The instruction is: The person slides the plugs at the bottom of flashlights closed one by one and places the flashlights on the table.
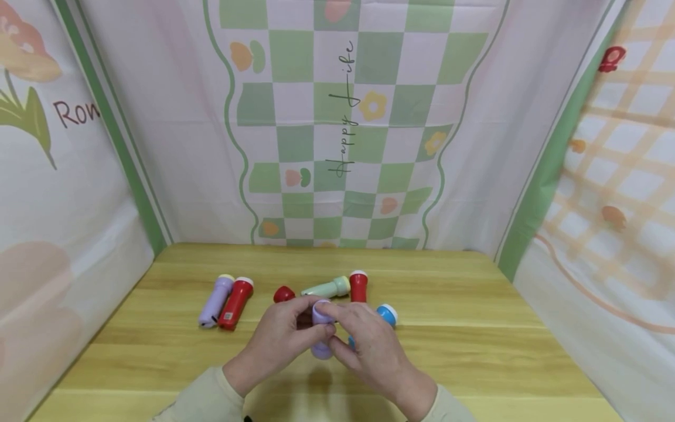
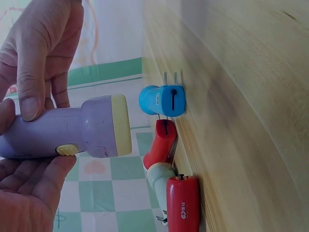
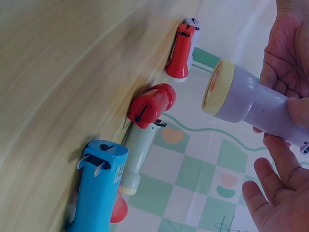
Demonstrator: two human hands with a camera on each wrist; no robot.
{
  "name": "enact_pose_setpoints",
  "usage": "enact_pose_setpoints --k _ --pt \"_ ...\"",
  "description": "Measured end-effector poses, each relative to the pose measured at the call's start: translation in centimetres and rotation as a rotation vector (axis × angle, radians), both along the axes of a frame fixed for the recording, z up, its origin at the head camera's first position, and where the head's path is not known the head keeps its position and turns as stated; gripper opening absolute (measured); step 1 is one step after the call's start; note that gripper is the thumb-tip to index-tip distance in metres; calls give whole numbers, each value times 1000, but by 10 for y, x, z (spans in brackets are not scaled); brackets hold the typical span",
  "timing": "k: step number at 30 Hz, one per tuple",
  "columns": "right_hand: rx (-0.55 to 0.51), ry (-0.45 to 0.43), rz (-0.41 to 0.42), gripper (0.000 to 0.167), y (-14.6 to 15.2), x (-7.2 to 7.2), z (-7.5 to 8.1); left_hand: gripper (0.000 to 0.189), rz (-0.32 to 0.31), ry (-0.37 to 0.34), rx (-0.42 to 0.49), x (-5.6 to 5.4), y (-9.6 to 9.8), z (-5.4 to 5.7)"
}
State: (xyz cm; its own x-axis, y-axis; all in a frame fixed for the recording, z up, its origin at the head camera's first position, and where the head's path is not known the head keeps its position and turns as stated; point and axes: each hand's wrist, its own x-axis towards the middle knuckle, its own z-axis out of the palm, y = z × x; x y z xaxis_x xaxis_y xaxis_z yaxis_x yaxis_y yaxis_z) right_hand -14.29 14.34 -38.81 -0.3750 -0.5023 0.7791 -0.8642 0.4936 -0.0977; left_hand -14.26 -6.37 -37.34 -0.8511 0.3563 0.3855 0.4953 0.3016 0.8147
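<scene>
Both hands hold a lilac flashlight above the table, its cream-rimmed lens end down. In the left wrist view a yellow switch shows on its side. My left hand grips the body from the left, a fingertip at the switch. My right hand holds it from the right, thumb on the body and a finger near the upper end. Its other fingers are stretched out in the right wrist view. Behind the hands lies a blue flashlight, partly hidden, with two metal prongs out in the right wrist view.
Left on the wooden table lie another lilac flashlight and a red flashlight, side by side. Beyond the hands are a second red flashlight, a pale green flashlight and a third red flashlight. Patterned cloth surrounds the table.
</scene>
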Motion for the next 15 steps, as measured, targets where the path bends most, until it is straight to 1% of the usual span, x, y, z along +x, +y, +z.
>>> enact_pose_setpoints --k 4,6,11,15 --pt "-1 14 0 47 0 -1 0 40 -7 12 4 0 -1 -1" --pt "0 13 0 46 -1 0 0 42 -15 14 8 0 -1 -1" --pt "5 10 -10 48 -2 0 1 35 -36 -12 12 0 -2 -1" --pt "4 19 -25 48 -3 0 1 38 -45 -31 4 0 -4 -1"
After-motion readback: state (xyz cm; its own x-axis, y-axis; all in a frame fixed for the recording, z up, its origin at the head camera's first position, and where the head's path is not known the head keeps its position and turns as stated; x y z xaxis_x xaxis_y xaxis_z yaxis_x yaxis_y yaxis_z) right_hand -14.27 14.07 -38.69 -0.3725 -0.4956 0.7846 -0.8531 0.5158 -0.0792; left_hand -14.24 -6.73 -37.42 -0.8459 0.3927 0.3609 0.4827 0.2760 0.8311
